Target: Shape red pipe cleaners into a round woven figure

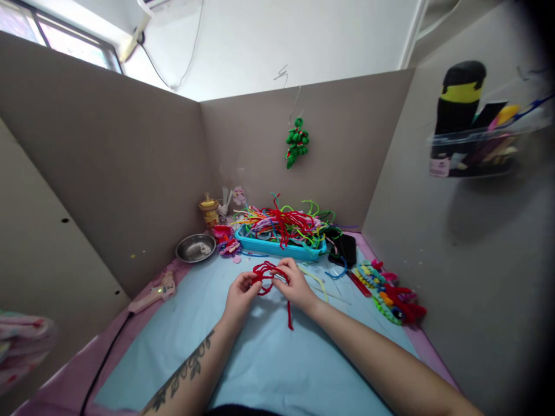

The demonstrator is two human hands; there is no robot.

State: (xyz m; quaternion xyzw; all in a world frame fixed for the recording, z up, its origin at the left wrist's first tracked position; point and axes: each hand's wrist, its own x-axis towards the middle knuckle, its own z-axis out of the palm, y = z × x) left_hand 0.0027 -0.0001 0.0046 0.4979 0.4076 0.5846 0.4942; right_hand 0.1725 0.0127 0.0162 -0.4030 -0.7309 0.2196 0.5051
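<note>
Between my hands, just above the blue table cover, is a red pipe cleaner piece bent into several loops. My left hand pinches its left side between thumb and fingers. On the other side, my right hand grips the loops, its fingers closed at the upper right. One red end hangs down below my right hand. The fingers partly hide where the strands cross. Beyond my hands stands a light blue tray, heaped with pipe cleaners in red, green, pink and other colours.
A metal bowl with small white bits sits at left, a pink glue gun with a cord nearer. Finished colourful pieces lie at right, near a black phone. Grey partitions enclose the table; a green ornament hangs at the back.
</note>
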